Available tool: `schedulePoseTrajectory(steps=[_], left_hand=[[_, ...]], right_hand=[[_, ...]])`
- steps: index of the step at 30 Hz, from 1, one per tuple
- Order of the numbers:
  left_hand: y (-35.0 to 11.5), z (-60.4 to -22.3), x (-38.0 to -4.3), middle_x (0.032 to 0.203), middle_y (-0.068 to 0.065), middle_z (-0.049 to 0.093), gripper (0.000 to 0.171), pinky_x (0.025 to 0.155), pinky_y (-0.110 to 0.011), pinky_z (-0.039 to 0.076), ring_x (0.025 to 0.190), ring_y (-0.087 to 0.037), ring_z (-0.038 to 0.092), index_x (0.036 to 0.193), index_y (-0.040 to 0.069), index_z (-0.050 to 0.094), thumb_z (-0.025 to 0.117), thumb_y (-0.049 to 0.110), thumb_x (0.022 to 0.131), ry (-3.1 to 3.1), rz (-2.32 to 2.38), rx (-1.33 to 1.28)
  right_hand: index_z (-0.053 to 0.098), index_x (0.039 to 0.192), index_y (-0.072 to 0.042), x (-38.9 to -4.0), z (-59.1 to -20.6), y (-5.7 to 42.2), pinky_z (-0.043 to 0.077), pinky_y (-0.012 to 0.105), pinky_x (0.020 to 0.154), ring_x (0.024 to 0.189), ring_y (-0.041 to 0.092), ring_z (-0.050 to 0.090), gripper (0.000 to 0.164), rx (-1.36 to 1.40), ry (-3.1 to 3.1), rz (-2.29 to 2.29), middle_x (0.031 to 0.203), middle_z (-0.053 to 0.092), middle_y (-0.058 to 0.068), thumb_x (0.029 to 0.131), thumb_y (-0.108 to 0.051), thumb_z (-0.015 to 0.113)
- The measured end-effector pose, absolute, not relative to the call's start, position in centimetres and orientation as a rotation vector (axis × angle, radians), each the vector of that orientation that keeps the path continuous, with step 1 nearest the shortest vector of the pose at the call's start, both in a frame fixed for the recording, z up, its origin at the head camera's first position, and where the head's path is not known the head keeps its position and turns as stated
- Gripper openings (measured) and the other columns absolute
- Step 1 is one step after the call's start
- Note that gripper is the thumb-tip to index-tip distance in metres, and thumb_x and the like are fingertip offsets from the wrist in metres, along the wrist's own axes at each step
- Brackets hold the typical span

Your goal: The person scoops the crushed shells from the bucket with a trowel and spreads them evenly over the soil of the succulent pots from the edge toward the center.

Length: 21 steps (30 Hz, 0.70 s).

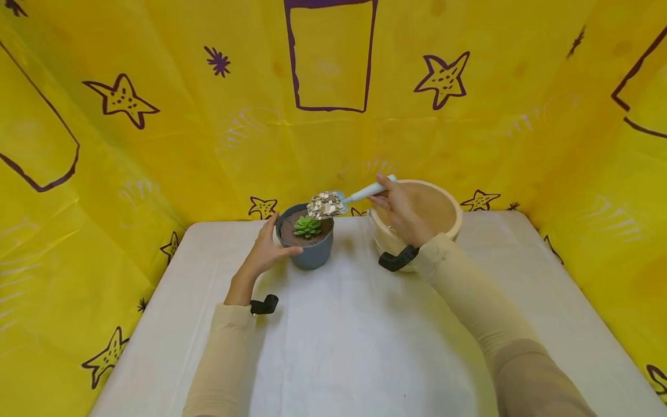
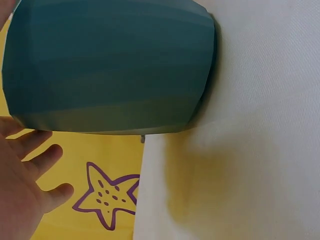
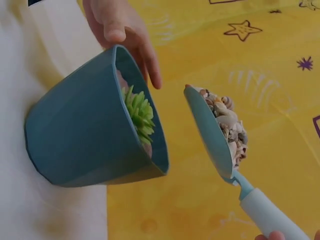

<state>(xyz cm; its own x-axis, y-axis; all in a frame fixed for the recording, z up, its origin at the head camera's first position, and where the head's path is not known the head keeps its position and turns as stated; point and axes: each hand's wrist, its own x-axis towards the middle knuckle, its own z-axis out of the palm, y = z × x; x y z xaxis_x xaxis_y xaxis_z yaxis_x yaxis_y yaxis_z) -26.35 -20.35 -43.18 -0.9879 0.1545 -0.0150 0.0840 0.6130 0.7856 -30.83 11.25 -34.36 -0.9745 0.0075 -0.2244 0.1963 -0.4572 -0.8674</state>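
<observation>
A pale, white-surfaced bench (image 1: 333,347) stands before a creased yellow backdrop (image 1: 182,23) that also runs down both sides, bearing purple-outlined, dotted starfish (image 1: 443,80), spiky bursts (image 1: 218,61), a large rectangular outline (image 1: 332,58) and faint whitish striped shapes (image 1: 247,130)

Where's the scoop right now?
Head view, near centre: the scoop is in the right hand, its loaded end above the right rim of the blue-grey pot, left of the cream pot.

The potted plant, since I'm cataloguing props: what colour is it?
The plant is bright green; it shows best in the head view.
</observation>
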Motion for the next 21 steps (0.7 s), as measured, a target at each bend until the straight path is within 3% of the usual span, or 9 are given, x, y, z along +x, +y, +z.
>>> schedulePoseTrajectory(steps=[7,21], left_hand=[[-20.4,-43.5,-26.7,0.165,-0.012,0.002,0.118,0.114,-0.069,0.016,0.151,-0.04,0.003,0.158,0.023,0.002,0.079,0.053,0.075,2.728,1.323,0.196],[-20.2,-43.8,-27.3,0.165,-0.013,0.003,0.116,0.116,-0.066,0.017,0.152,-0.038,0.005,0.158,0.02,0.004,0.079,0.051,0.076,2.711,1.345,0.184]], right_hand=[[0.055,0.092,-0.006,-30.8,-34.7,9.8,0.057,0.019,0.064,0.065,0.012,0.067,0.016,0.364,1.555,-2.613,0.069,0.064,0.001,0.099,-0.02,0.057],[0.06,0.088,-0.003,-31.3,-35.1,8.3,0.059,0.024,0.062,0.065,0.015,0.069,0.015,0.437,1.56,-2.68,0.07,0.066,0.004,0.094,-0.016,0.064]])
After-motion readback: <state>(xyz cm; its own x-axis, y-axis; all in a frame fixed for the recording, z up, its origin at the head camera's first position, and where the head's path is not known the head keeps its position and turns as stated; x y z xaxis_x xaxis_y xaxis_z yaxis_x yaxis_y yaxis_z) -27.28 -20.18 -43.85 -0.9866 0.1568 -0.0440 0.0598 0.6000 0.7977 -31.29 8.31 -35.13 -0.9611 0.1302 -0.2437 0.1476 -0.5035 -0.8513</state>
